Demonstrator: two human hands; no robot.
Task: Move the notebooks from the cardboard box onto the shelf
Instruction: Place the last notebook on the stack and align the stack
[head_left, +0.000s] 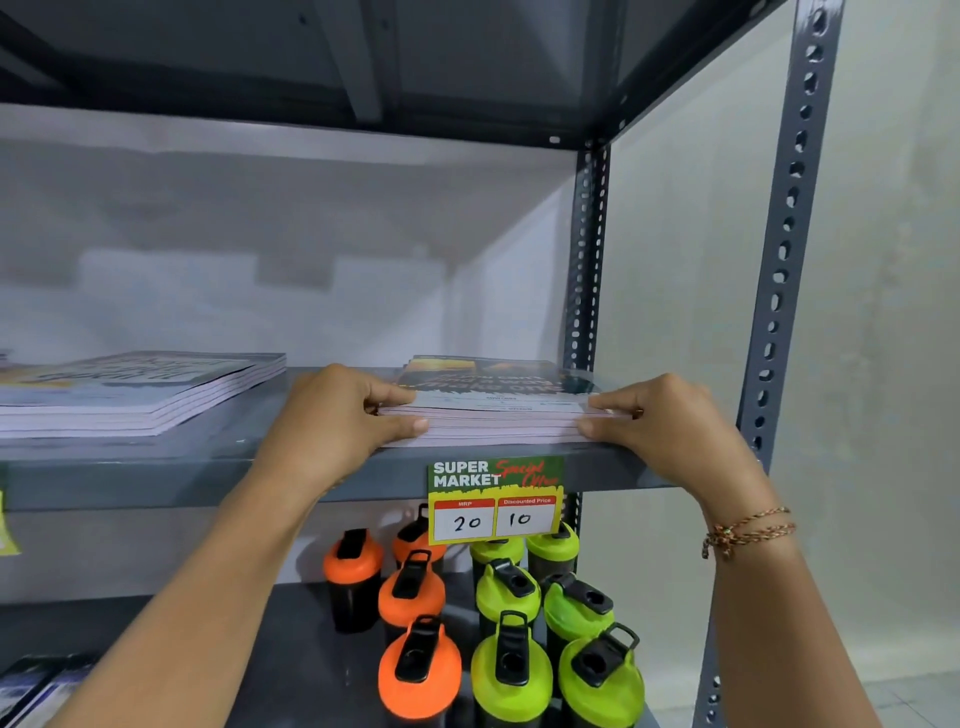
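Observation:
A stack of several notebooks (498, 410) with a dark printed cover lies at the right end of the grey metal shelf (208, 473), near its front edge. My left hand (343, 415) grips the stack's left side, thumb below and fingers on top. My right hand (660, 421) grips the right side the same way. A second stack of notebooks (145, 389) rests on the same shelf to the left. The cardboard box is out of view.
A Super Market price tag (496, 499) reading 20 and 10 hangs from the shelf's front edge. On the shelf below stand several orange-lidded bottles (410, 597) and green-lidded bottles (519, 665). Perforated grey uprights (784, 249) frame the right side; a pale wall lies behind.

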